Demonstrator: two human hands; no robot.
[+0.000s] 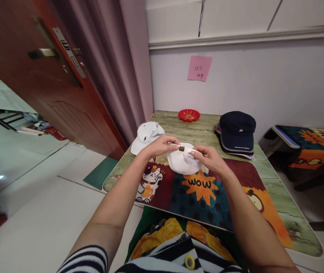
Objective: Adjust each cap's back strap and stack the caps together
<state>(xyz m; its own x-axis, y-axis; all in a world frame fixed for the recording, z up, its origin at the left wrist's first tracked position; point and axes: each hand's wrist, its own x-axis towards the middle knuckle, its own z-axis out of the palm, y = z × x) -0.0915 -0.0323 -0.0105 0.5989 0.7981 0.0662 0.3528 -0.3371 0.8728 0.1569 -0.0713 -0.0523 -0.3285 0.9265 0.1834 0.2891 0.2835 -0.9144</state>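
Between my two hands is a white cap (183, 163), held over the patterned mat with its back strap and a dark metal buckle (181, 148) uppermost. The fingers of my left hand (163, 146) pinch the strap on the left of the buckle. On the other side, my right hand (207, 156) pinches the strap end between thumb and fingers. Just beyond my left hand, a second white cap (147, 134) with a small dark emblem rests on the table.
Dark blue caps (237, 131) sit stacked at the right of the table (301, 231). A red scalloped dish (189, 115) stands at the back. The colourful mat (184, 197) covers the front. A pink note (199, 68) is on the wall; a wooden door (73, 102) stands at left.
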